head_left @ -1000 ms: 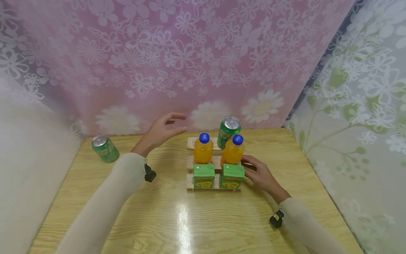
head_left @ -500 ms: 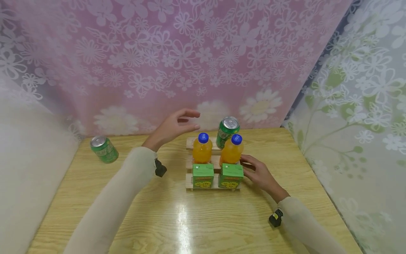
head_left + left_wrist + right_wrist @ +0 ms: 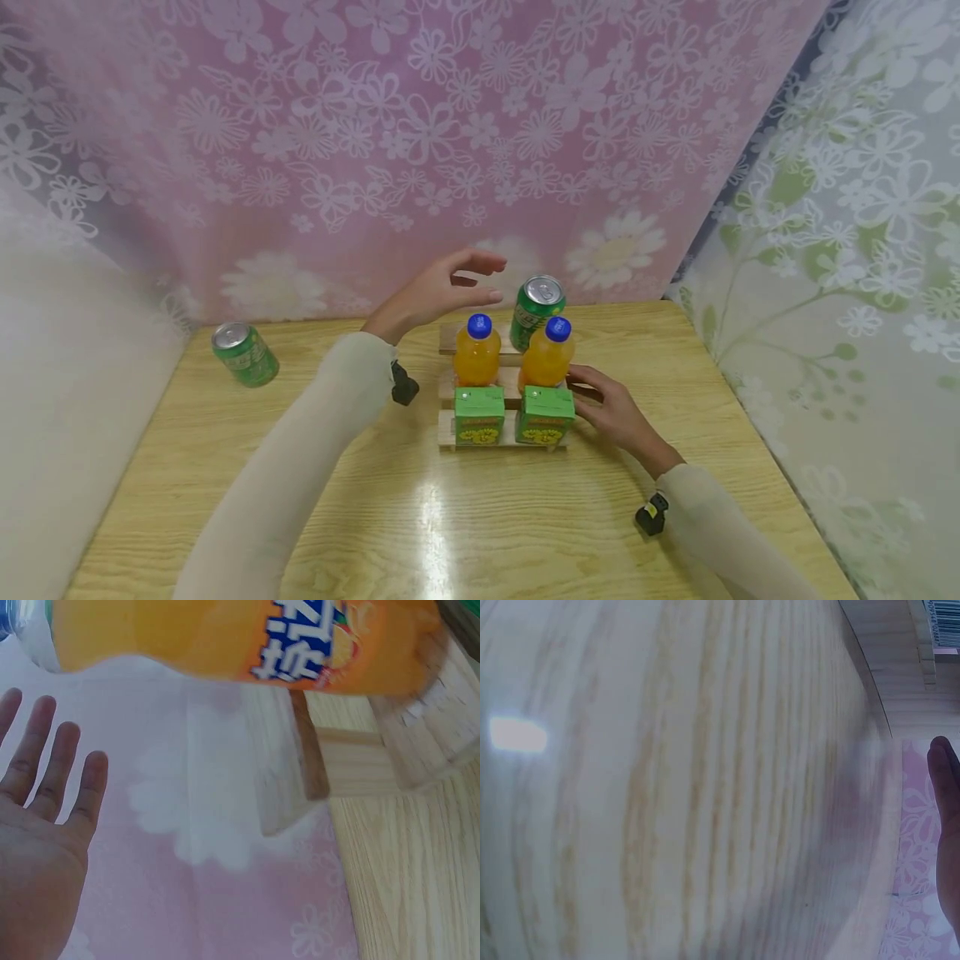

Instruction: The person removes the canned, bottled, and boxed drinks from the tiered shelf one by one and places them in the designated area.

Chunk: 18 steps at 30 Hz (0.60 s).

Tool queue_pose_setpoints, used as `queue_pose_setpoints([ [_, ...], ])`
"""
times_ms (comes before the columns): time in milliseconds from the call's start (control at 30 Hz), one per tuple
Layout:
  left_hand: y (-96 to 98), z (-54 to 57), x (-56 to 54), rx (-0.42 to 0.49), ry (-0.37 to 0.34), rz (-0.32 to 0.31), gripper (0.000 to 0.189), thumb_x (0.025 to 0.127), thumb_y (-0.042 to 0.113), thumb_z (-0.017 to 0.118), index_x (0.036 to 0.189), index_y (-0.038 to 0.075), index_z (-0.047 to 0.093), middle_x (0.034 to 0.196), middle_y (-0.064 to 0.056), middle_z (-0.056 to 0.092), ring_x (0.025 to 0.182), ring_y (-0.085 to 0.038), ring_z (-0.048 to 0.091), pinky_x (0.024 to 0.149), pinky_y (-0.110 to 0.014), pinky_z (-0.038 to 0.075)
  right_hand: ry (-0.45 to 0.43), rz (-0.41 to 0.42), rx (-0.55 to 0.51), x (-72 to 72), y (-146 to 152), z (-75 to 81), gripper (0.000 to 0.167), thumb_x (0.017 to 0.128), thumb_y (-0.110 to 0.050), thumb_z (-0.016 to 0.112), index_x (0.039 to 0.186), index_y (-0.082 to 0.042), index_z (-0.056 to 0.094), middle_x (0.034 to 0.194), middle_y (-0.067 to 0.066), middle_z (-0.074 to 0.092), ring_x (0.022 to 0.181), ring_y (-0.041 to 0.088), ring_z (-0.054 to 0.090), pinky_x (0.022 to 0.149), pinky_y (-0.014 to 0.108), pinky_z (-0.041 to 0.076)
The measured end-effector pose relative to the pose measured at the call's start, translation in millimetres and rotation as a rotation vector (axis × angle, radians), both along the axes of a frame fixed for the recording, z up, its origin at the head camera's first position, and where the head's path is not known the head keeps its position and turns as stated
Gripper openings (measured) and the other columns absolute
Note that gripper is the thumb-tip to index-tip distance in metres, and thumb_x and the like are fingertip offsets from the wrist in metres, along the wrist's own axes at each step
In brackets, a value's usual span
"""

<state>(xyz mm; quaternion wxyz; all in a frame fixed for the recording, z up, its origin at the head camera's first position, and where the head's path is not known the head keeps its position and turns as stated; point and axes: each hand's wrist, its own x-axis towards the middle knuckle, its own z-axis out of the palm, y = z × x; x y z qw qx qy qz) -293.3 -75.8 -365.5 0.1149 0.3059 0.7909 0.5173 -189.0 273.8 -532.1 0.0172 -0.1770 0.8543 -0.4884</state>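
My left hand [image 3: 442, 290] hovers behind and above a stepped wooden rack [image 3: 447, 429], fingers spread and holding nothing. In the left wrist view its palm [image 3: 37, 877] is beside an orange soda bottle [image 3: 187, 637]. Two blue-capped orange bottles, left [image 3: 477, 358] and right [image 3: 546, 360], stand on the middle step. A green soda can [image 3: 531, 318] is upright on the top step, right of my left fingertips. Two green drink cartons, left [image 3: 479, 417] and right [image 3: 544, 415], occupy the bottom step. My right hand [image 3: 617, 414] lies along the rack's right side; its fingertips are partly hidden.
Another green can [image 3: 245, 356] stands on the wooden table [image 3: 337, 517] at the far left. A pink floral curtain [image 3: 420, 167] hangs right behind the table's back edge. Pale walls or curtains close off the left and right sides [image 3: 847, 292].
My left hand has moved steadily right, from left of the rack to above its back left part, close to the can on top. The right hand stays in place.
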Motion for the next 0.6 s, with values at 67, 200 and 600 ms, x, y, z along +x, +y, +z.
queue_pose_setpoints([
  [67, 4.0, 2.2, -0.8, -0.016, 0.001, -0.028, 0.062, 0.100, 0.045, 0.077, 0.156, 0.026, 0.058, 0.155, 0.006, 0.060, 0.144, -0.023, 0.054, 0.123, -0.051, 0.048, 0.001, 0.000, 0.003, 0.0, -0.4, 0.5, 0.054, 0.106, -0.011, 0.072, 0.158, -0.008, 0.057, 0.158, 0.016, 0.059, 0.143, 0.042, 0.058, 0.117, 0.056, 0.051],
  [200, 12.3, 4.5, -2.7, -0.031, 0.009, -0.082, 0.060, 0.101, 0.043, 0.077, 0.156, 0.029, 0.058, 0.158, 0.003, 0.058, 0.145, -0.021, 0.053, 0.127, -0.053, 0.043, 0.003, 0.001, 0.001, 0.2, -0.7, 1.2, 0.053, 0.106, -0.010, 0.072, 0.157, -0.008, 0.057, 0.158, 0.016, 0.059, 0.143, 0.041, 0.058, 0.117, 0.055, 0.051],
  [600, 28.4, 10.7, -11.9, -0.133, -0.035, -0.235, 0.070, 0.103, 0.038, 0.075, 0.165, 0.025, 0.047, 0.168, 0.002, 0.048, 0.156, -0.030, 0.044, 0.129, -0.053, 0.041, 0.017, 0.011, -0.009, -1.0, -0.3, -0.9, 0.054, 0.106, -0.008, 0.072, 0.157, -0.006, 0.057, 0.158, 0.019, 0.058, 0.143, 0.043, 0.058, 0.116, 0.058, 0.051],
])
